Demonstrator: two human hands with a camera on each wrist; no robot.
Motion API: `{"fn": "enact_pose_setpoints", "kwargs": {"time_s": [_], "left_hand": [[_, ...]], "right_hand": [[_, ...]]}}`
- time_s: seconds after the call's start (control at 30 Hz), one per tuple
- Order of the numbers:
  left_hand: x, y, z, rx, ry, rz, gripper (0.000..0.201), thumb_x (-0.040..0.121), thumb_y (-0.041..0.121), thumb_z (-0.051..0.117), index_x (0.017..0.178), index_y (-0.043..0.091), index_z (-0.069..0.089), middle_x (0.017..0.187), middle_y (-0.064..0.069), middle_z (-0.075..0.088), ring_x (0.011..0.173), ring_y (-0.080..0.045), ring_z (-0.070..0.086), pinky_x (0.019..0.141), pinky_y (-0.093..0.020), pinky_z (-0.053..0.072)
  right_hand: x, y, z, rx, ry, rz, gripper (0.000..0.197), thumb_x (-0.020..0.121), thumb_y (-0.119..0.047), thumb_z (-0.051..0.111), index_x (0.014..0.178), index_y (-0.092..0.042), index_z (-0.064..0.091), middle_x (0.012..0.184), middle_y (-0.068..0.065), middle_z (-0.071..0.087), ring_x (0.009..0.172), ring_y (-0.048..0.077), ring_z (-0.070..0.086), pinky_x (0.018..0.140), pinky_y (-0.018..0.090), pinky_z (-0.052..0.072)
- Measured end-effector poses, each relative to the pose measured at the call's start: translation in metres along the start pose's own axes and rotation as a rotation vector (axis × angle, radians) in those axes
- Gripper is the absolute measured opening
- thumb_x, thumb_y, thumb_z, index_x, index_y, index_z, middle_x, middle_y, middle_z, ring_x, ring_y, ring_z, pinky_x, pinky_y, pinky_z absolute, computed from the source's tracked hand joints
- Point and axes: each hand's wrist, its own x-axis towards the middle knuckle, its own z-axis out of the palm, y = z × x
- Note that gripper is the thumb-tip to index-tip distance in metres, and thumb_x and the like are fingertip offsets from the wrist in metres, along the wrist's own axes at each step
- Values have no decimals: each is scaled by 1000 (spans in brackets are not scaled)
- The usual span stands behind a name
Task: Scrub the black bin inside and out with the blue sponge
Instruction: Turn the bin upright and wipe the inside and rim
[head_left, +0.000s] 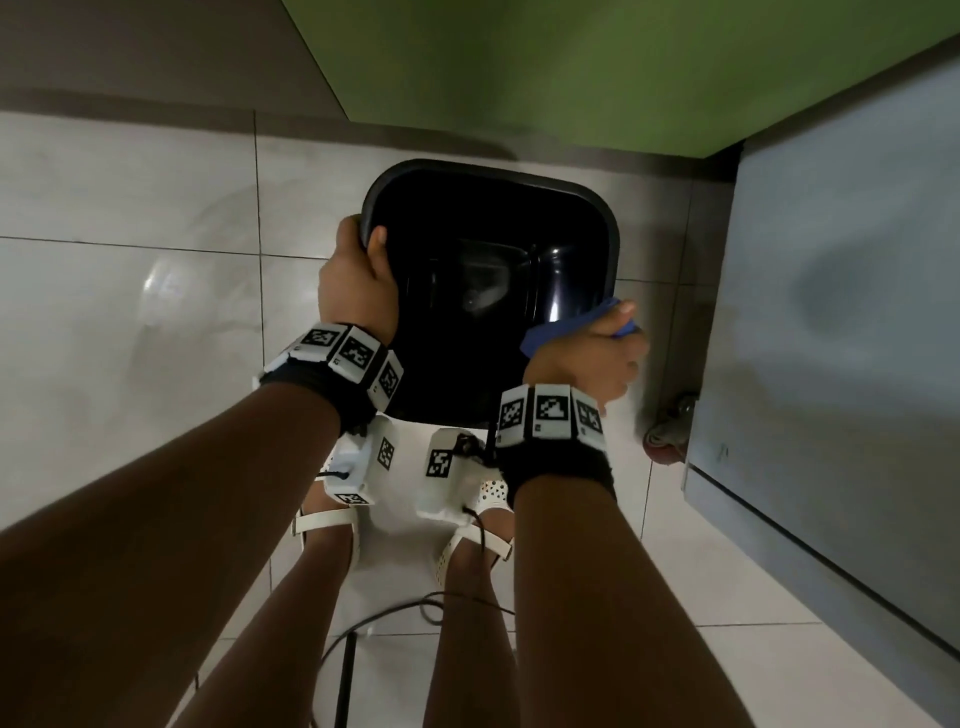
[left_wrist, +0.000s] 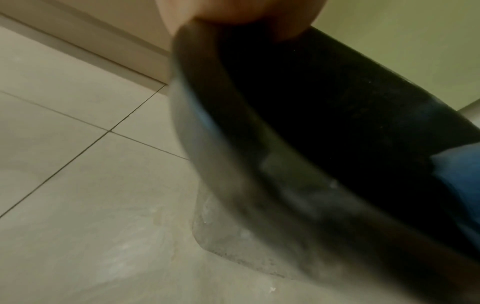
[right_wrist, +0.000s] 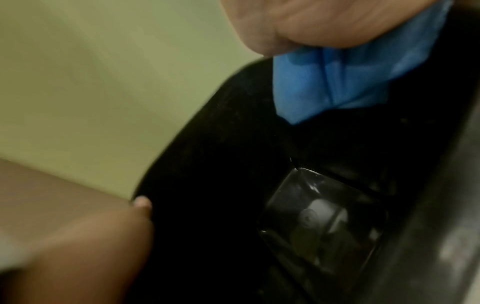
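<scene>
Seen from above, the left hand (head_left: 358, 283) grips the left rim of the bin (head_left: 597, 208), thumb inside, likely to steady it. The bin stands on the floor (head_left: 130, 312), mouth up. The right hand (head_left: 589, 358) clutches the sponge (head_left: 550, 332) at the right rim. A cabinet (head_left: 841, 291) crowds the right; open tiles lie left.

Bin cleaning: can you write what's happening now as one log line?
left hand: holds bin rim | right hand: grips sponge at the rim | bin: on floor, open side up
</scene>
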Motion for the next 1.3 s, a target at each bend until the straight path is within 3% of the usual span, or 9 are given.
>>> {"fn": "enact_pose_setpoints", "kwargs": {"time_s": [0.17, 0.27, 0.37, 0.43, 0.53, 0.67, 0.93, 1.17, 1.3], "left_hand": [[-1, -14, -10, -258, -32, -146, 56, 95, 34, 39, 145, 23, 15, 130, -9, 54, 114, -22, 54, 99, -32, 41], [17, -10, -29, 42, -118, -25, 64, 93, 43, 41, 147, 25, 11, 154, -7, 24, 144, -22, 19, 117, -48, 15], [35, 4, -35, 414, -334, 138, 58, 94, 50, 33, 145, 27, 19, 155, -6, 20, 146, -21, 7, 115, -57, 1], [42, 13, -32, 341, -408, 194, 52, 97, 43, 31, 143, 22, 25, 148, -13, 36, 141, -27, 26, 115, -47, 19], [43, 19, -24, 186, -324, 223, 39, 99, 30, 31, 131, 8, 39, 125, -20, 57, 115, -33, 53, 90, -32, 39], [36, 16, -12, 149, -262, 258, 31, 99, 22, 34, 117, -1, 45, 107, -26, 62, 97, -38, 58, 70, -31, 36], [27, 12, -7, 17, -155, 186, 28, 97, 20, 38, 115, 2, 50, 107, -20, 64, 98, -31, 59, 70, -22, 36], [24, 14, 0, -3, -120, 161, 28, 97, 22, 38, 114, 2, 50, 105, -18, 64, 94, -27, 58, 66, -15, 32], [24, 13, 1, -7, -101, 153, 28, 97, 22, 38, 115, 3, 49, 104, -17, 64, 89, -24, 57, 68, -19, 35]], "right_hand": [[8, -23, 4, -98, -62, -294, 49, 95, -54, 30, 125, -18, 47, 121, 6, 57, 112, 26, 53, 95, 46, 42], [15, -48, 7, -220, -136, -590, 46, 96, -50, 35, 124, -16, 49, 121, 8, 58, 112, 26, 52, 93, 39, 39], [15, -70, 14, -433, -278, -911, 46, 96, -49, 34, 120, -14, 51, 117, 11, 59, 110, 27, 52, 92, 36, 37], [10, -80, 22, -503, -343, -1066, 44, 96, -48, 36, 120, -16, 52, 117, 9, 59, 110, 26, 52, 92, 36, 35], [-2, -86, 34, -498, -375, -1182, 40, 95, -49, 37, 119, -22, 54, 117, 3, 60, 111, 22, 49, 93, 36, 29], [-25, -85, 51, -538, -358, -1251, 40, 94, -52, 34, 116, -26, 55, 115, 0, 60, 110, 22, 50, 89, 37, 27], [-20, -75, 48, -485, -286, -1239, 42, 94, -50, 36, 115, -20, 58, 110, 5, 63, 105, 24, 53, 94, 38, 29], [18, -72, 23, -574, -219, -924, 47, 98, -48, 26, 129, -16, 42, 128, 12, 48, 118, 30, 43, 95, 43, 36], [23, -67, 18, -316, -206, -624, 46, 99, -46, 27, 129, -13, 41, 127, 15, 47, 116, 31, 45, 89, 39, 41]]}}
